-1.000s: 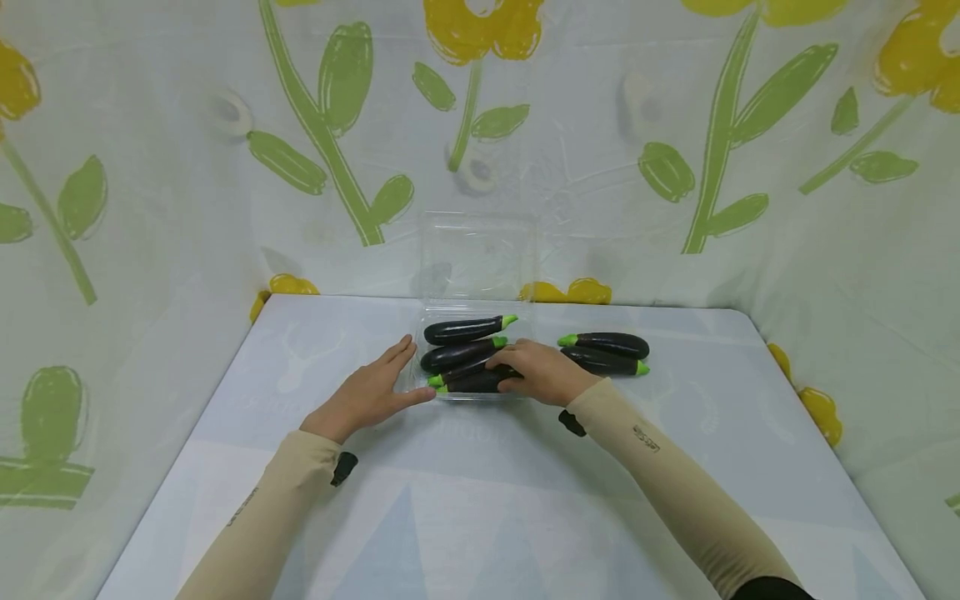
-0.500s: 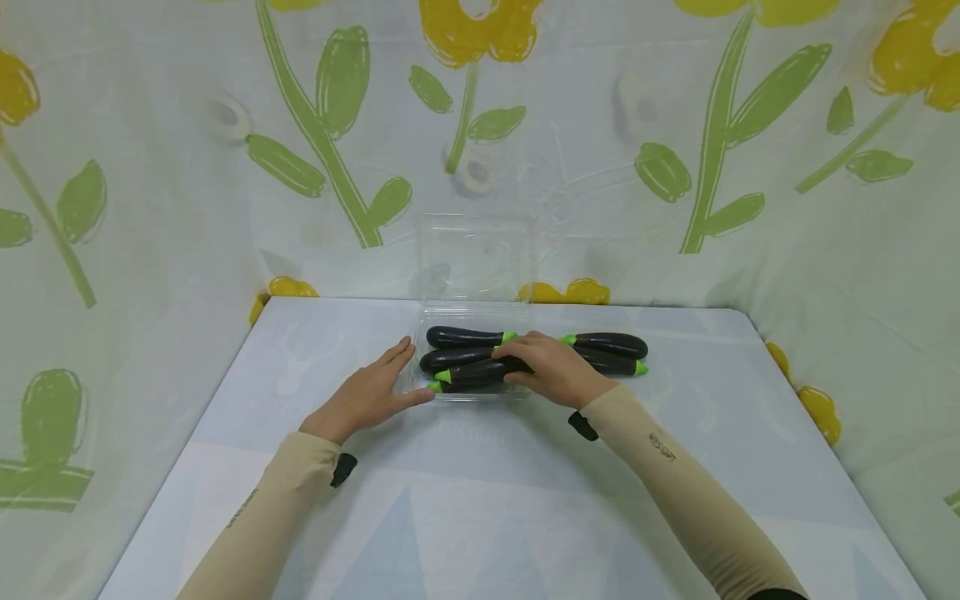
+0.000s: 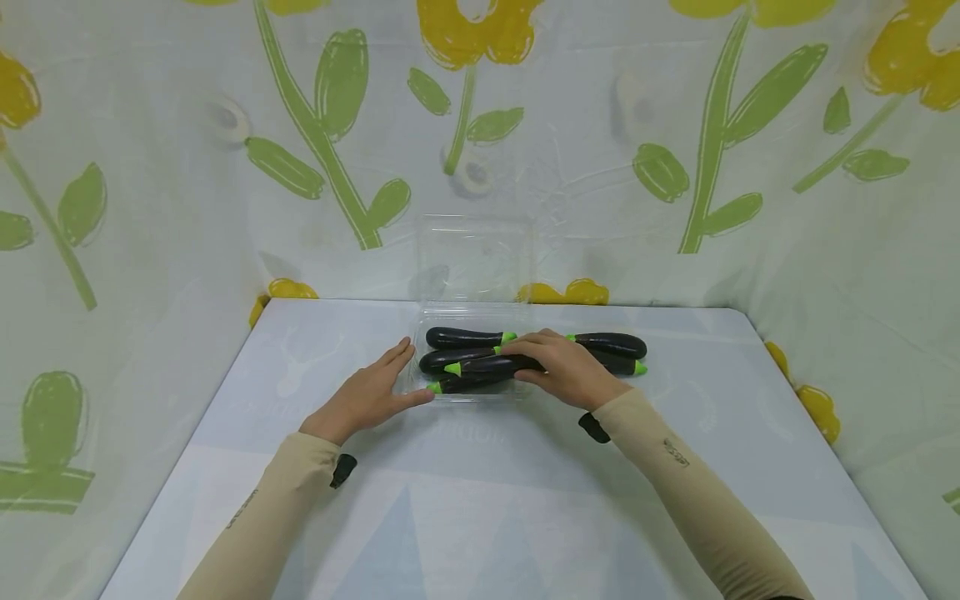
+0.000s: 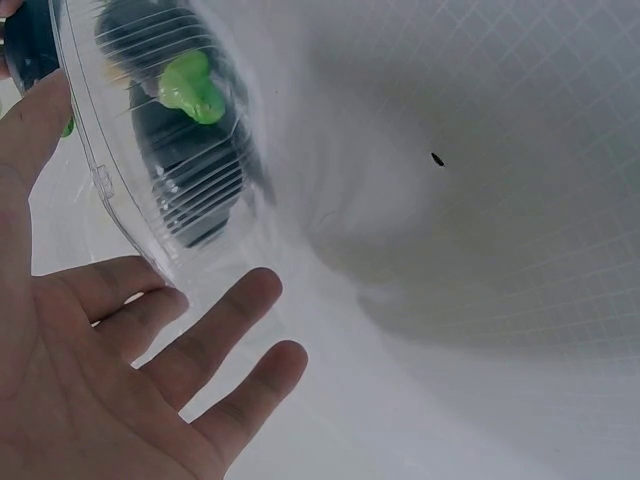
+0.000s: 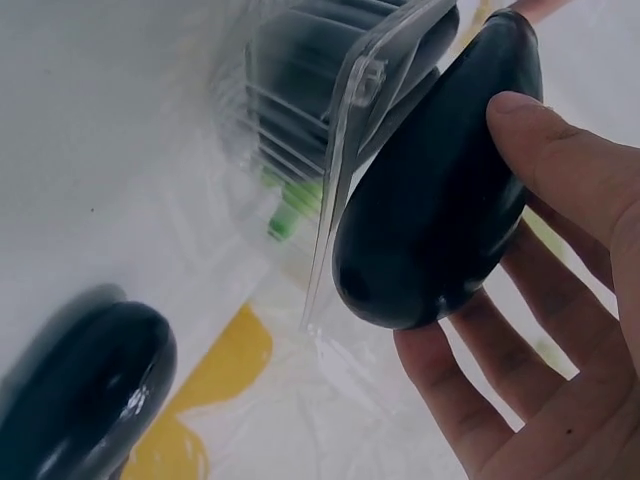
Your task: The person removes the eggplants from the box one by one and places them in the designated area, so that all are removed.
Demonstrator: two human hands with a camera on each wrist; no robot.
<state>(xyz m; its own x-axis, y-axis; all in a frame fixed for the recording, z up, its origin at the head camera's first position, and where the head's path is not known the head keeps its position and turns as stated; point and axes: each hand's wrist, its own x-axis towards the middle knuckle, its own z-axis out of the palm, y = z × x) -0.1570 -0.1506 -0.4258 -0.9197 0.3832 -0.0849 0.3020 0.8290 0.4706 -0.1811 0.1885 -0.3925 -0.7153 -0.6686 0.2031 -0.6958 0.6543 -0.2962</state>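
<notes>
Right hand [image 3: 567, 367] pinches one eggplant [image 3: 492, 365] over the clear container [image 3: 472, 310], between both hands; left hand [image 3: 365, 396], fingers spread, grasps nothing. Advisable: keep eggplant level, left hand lightly bracing container.

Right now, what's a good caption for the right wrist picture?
A right hand grips an eggplant by a clear plastic clamshell.
</notes>
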